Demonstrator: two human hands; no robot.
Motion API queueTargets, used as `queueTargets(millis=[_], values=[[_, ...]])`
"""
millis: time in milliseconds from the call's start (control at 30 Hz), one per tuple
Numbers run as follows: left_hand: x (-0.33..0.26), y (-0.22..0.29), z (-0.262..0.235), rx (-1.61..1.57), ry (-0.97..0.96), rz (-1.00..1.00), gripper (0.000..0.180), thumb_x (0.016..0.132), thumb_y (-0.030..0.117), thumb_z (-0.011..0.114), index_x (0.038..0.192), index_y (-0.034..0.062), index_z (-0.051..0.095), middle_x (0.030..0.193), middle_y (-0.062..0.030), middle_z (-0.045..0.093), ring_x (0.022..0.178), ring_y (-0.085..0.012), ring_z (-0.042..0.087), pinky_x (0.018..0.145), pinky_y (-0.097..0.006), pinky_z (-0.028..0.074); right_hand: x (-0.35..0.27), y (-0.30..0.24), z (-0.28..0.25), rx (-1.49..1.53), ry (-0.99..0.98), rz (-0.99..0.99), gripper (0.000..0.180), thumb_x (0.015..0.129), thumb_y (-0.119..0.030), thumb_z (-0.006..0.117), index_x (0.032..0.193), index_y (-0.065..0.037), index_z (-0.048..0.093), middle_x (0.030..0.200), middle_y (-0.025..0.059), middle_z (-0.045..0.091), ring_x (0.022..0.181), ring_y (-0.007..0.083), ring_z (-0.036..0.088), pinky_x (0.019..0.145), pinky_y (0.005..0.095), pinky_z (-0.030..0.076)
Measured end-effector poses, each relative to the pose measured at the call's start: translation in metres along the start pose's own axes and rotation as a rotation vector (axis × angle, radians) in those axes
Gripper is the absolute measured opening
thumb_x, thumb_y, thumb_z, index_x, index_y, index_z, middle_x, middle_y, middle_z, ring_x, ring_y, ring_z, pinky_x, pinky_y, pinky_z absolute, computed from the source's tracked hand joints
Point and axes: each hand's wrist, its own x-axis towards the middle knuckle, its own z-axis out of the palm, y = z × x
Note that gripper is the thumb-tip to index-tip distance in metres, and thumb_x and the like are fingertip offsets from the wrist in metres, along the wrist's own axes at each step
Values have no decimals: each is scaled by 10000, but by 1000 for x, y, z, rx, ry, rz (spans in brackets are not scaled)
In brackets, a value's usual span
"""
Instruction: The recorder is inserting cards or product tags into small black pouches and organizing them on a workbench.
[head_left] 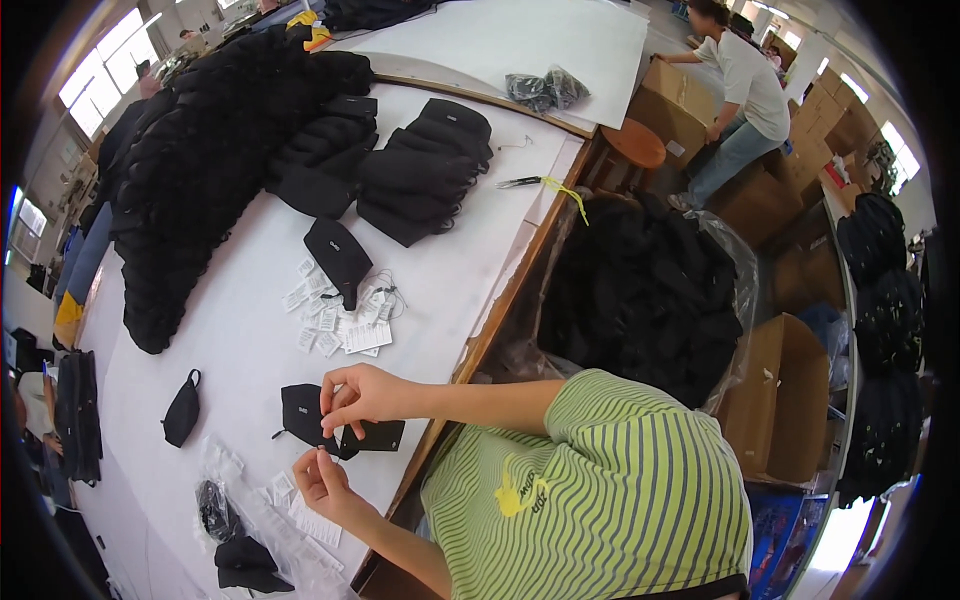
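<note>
right hand (362, 393) over the black mask-like piece (299, 408), left hand (325, 487) just off its lower edge

position: piece lies on the white worktop (240, 325), directly beneath and beyond the right fingertips. a pale mark shows on its far part; a second black flap (384, 437) shows under the right wrist. same piece or another, cannot tell: the hand covers the join.

axis: the two black parts together run roughly left to right in the view, i.e. outward from the body, dipping slightly at the body end.

nearer hand: the right, overlapping the piece. the left is on the lower side, its fingertips pointing up toward the right's, a narrow gap between.

hand state: right, thumb and forefinger curled nearly together; left, thumb and forefinger tips brought close in a pinch. anything held is too fine to make out; cannot tell for either.

surroundings: white tags (366, 335) lie past the right hand, a black piece with a cord (338, 253) resting partly on them. a lone black piece (182, 408) lies farther out, well apart from both hands.
</note>
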Motion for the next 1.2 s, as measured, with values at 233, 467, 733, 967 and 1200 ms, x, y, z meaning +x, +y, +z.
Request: queueTargets(millis=[233,467,733,967,1200], values=[[1,0,5,134,-32,36,78,911,99,582,908,22,574,685,45,477,607,-17,360,540,-163,263,-1,3,5,-112,-28,-41,214,778,-148,742,734,0,593,695,71,655,444,89,525,420,212,399],[1,-3,1,200,-110,67,80,918,103,570,895,26,578,691,38,495,614,-20,367,549,-177,252,-4,1,3,-107,-40,-22,200,770,-131,736,727,20,611,674,79,651,434,101,535,408,222,411],[3,1,4,310,-217,75,54,874,43,616,907,0,615,699,28,534,624,-22,427,544,-176,300,-7,-5,-9,-226,-79,29,160,805,-125,708,779,11,627,696,56,643,502,79,537,462,199,412],[3,12,2,440,-313,31,47,838,39,637,852,11,602,551,25,398,518,-41,300,462,-217,226,-3,-18,-11,-536,-166,121,134,781,-149,721,772,-33,654,670,17,640,528,61,542,504,194,392],[3,-4,-15,290,-382,-3,82,833,81,644,867,17,604,557,-16,440,502,-69,347,460,-247,295,0,-20,-11,-600,-289,162,146,784,-144,711,745,-19,647,636,-6,610,554,40,513,507,200,375]])
